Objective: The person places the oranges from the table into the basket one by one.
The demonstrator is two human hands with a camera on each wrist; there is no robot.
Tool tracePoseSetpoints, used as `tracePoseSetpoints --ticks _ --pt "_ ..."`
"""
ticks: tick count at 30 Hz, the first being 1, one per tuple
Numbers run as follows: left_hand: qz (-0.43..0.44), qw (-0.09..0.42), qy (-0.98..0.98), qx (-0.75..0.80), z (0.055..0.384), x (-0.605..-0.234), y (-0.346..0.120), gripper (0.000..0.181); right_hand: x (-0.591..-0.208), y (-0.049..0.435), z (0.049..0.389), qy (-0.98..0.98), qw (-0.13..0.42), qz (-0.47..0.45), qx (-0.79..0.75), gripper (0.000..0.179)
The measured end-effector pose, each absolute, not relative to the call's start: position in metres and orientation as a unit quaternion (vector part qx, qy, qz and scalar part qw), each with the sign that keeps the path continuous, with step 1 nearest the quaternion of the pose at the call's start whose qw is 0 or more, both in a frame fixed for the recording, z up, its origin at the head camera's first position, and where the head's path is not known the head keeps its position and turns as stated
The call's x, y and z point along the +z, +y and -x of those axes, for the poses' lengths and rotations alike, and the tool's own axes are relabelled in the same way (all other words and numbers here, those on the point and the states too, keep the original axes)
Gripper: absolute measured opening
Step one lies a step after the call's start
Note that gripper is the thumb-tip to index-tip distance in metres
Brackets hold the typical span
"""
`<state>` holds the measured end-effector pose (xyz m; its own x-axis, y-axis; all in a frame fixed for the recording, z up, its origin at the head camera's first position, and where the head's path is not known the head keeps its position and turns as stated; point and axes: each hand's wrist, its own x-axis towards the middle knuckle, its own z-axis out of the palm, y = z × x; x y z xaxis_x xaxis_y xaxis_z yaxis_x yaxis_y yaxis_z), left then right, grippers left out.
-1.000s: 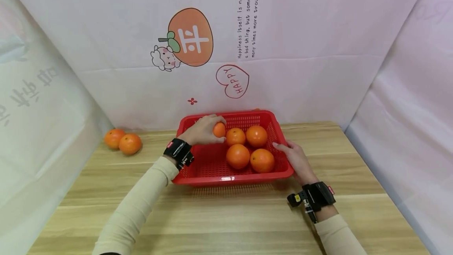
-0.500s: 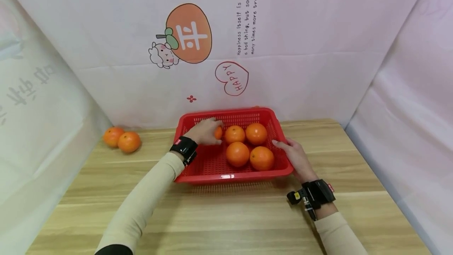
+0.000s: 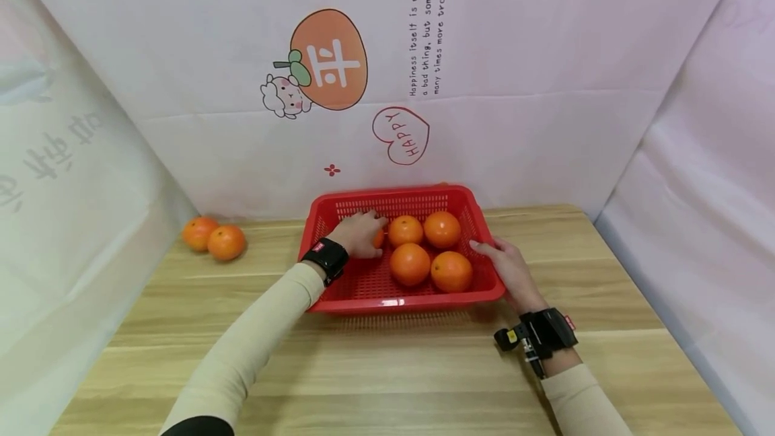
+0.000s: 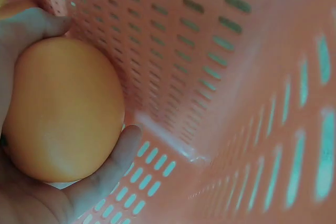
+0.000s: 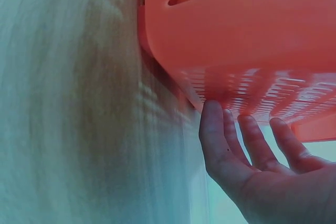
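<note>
A red plastic basket (image 3: 399,304) with slotted walls stands on the table. Inside its left half, my left hand (image 3: 358,235) grips an orange (image 4: 68,108), fingers and thumb wrapped around its sides. In the head view most of that orange hides behind the hand. Several other oranges (image 3: 410,264) lie in the basket's right half, just beside it. My right hand (image 3: 510,269) holds the basket's right side, thumb over the rim. The right wrist view shows its fingertips (image 5: 212,109) against the outside of the slotted wall.
Two more oranges (image 3: 227,242) sit together on the wooden table (image 3: 387,382) at the far left. A white printed cloth (image 3: 514,140) hangs behind the basket, and white cloth flanks the table on both sides.
My left hand has lowered the orange further into the basket, to the left of the other oranges. My right hand keeps its hold on the basket's side.
</note>
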<state>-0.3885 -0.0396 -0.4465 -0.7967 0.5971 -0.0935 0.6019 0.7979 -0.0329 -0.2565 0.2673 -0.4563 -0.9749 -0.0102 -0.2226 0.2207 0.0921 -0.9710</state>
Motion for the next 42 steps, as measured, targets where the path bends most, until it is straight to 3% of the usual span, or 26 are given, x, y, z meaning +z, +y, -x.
tracePoseSetpoints --ticks 22,42 --pt "-0.290 0.059 0.955 -0.023 0.381 -0.440 -0.040 0.074 -0.458 0.268 0.257 0.728 0.087 -0.072 -0.676 0.069" --pt "-0.276 0.027 0.960 0.038 0.387 -0.431 -0.046 0.085 -0.458 0.270 0.259 0.724 0.083 -0.061 -0.682 0.070"
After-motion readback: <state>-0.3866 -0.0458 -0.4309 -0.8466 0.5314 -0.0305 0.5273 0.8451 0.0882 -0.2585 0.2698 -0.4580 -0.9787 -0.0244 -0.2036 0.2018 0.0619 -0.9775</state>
